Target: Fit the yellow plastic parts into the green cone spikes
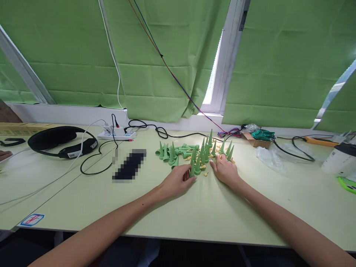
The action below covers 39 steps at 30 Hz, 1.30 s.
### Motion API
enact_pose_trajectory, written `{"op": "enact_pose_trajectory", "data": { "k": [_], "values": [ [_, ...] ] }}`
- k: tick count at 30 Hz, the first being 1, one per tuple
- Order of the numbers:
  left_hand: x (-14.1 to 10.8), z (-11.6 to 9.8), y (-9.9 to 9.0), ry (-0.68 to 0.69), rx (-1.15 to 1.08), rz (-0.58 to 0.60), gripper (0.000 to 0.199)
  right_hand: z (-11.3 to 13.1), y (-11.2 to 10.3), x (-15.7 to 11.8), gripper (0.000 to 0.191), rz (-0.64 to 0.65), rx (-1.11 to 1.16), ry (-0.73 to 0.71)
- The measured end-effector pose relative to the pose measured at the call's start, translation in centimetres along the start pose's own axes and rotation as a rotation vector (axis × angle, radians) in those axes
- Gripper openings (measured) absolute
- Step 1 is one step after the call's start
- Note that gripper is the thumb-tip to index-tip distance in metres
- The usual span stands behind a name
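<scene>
My left hand (pixel 178 180) is closed around the lower part of an upright green plastic cone (pixel 192 169), with thumb and fingers on either side. Another green cone (pixel 197 166) stands just right of it. My right hand (pixel 226 171) rests on the table at the right of the group, its fingers spread out among small yellow plastic pieces (pixel 205 173) and green cones (pixel 229 151). The tips of those fingers are partly hidden by the pile. Several more cones (pixel 207 150) stand between the hands, and others lie on their sides (pixel 187 148) at the back left.
A dark phone-like slab, pixelated (pixel 129 165), lies left of the pile, near black headphones (pixel 62 142) and a power strip (pixel 116 134). Cables run along the wall. At right are a cardboard box (pixel 257 141), clear plastic wrap (pixel 269 159) and a white cup (pixel 340 159). Another person's hand (pixel 5 155) shows at far left.
</scene>
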<state>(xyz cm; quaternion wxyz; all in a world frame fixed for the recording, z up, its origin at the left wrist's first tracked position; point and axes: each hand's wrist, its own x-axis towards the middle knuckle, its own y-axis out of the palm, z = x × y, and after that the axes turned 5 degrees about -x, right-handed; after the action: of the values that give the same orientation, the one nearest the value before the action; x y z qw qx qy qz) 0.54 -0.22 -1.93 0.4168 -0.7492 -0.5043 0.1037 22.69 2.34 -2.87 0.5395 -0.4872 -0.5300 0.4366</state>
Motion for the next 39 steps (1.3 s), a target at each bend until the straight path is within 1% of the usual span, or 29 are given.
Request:
{"op": "enact_pose_trajectory", "data": {
  "k": [8, 14, 18, 24, 29, 39],
  "values": [
    [0.0, 0.0, -0.1, 0.011, -0.003, 0.002, 0.029, 0.4, -0.6, -1.6, 0.041, 0.015, 0.002, -0.066],
    [0.0, 0.0, 0.0, 0.018, -0.026, -0.014, 0.027, 0.0, -0.6, -3.0, 0.040, 0.012, 0.044, -0.151],
    [0.1, 0.1, 0.0, 0.020, -0.027, -0.010, 0.026, -0.5, -0.8, -2.5, 0.046, -0.025, 0.080, -0.088],
    [0.0, 0.2, -0.1, 0.029, -0.009, -0.002, 0.028, -0.8, -1.1, -1.0, 0.051, 0.063, 0.072, -0.042],
    [-0.1, 0.1, -0.2, 0.018, -0.018, 0.000, 0.027, -1.2, -0.9, -1.0, 0.050, 0.067, 0.078, -0.031],
    [0.0, 0.3, 0.0, 0.025, 0.017, 0.009, 0.027, -2.3, -0.2, -0.3, 0.057, 0.111, 0.061, 0.022]
  ]
}}
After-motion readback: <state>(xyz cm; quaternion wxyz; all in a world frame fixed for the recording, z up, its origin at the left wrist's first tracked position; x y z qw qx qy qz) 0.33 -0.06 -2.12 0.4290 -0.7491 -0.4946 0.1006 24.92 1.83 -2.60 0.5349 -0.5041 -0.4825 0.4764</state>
